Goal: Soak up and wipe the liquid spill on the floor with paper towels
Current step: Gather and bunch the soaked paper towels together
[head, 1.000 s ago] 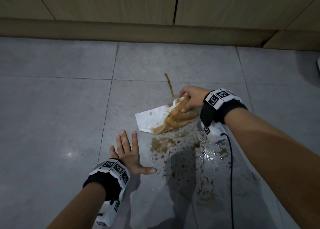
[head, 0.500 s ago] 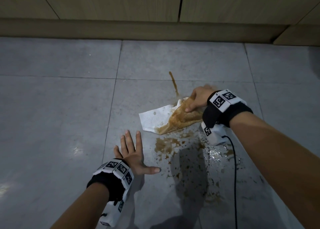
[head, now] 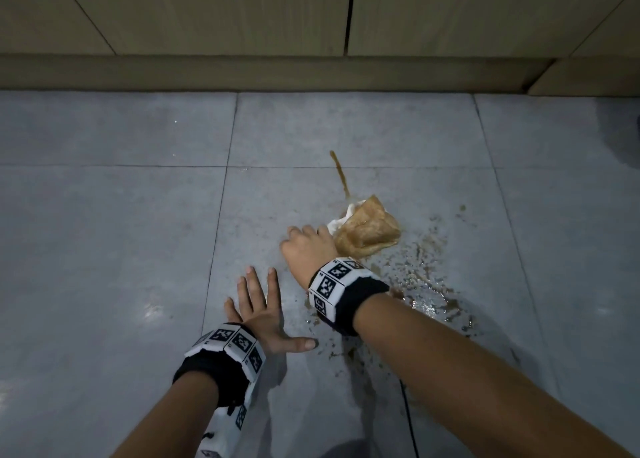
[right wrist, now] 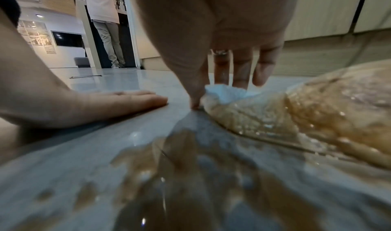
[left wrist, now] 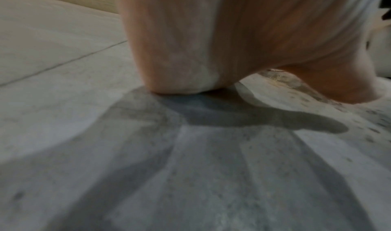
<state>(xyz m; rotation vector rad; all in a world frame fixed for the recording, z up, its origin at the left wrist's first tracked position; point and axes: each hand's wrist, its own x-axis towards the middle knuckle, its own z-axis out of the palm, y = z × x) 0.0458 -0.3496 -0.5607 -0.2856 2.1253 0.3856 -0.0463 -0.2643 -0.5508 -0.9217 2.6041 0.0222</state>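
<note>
The paper towel (head: 367, 230), spread out a second ago, is now bunched and soaked beside the brown spill (head: 420, 277), pinched by the right hand (head: 308, 246), while the left hand (head: 259, 310) lies flat, fingers spread, on the floor (head: 104, 249).

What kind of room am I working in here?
Probably an indoor hall or office space, at the foot of built-in cabinets: grey floor tiles, wood-look cabinet doors with a plinth, and a doorway where another person stands.
</note>
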